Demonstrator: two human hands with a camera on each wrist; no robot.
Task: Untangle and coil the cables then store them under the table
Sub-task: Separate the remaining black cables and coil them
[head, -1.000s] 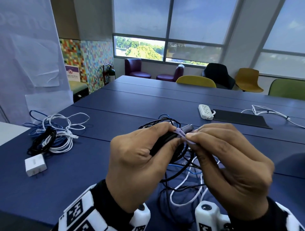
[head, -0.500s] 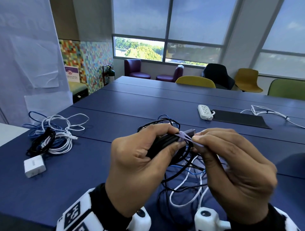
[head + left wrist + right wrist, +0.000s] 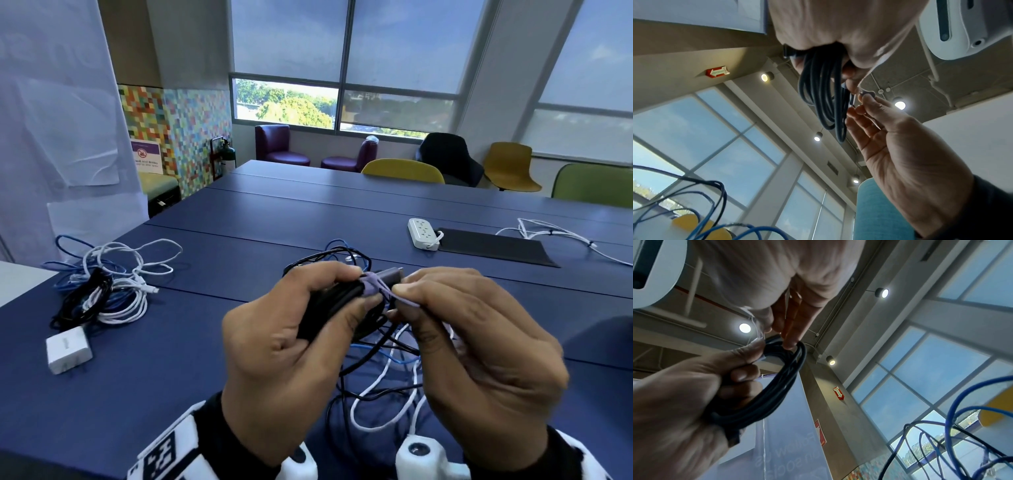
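Observation:
My left hand (image 3: 291, 335) grips a coiled black cable (image 3: 329, 305) above the blue table (image 3: 205, 274); the same coil (image 3: 824, 97) hangs from the fist in the left wrist view and shows as black loops (image 3: 774, 386) in the right wrist view. A purple strap (image 3: 371, 286) wraps the coil beside a grey plug (image 3: 390, 274). My right hand (image 3: 472, 349) pinches the strap's loose end (image 3: 406, 301). Under both hands lies a tangle of black, blue and white cables (image 3: 387, 370).
At the left sits a pile of blue, white and black cables (image 3: 102, 281) with a white charger (image 3: 68, 349) in front. A white power strip (image 3: 423, 233), a black mat (image 3: 493, 246) and a white cable (image 3: 565, 236) lie farther right. Chairs (image 3: 404, 171) line the far edge.
The purple strap now sits wound around the coil. My right hand has drawn its loose end out to the right. My left hand keeps its grip.

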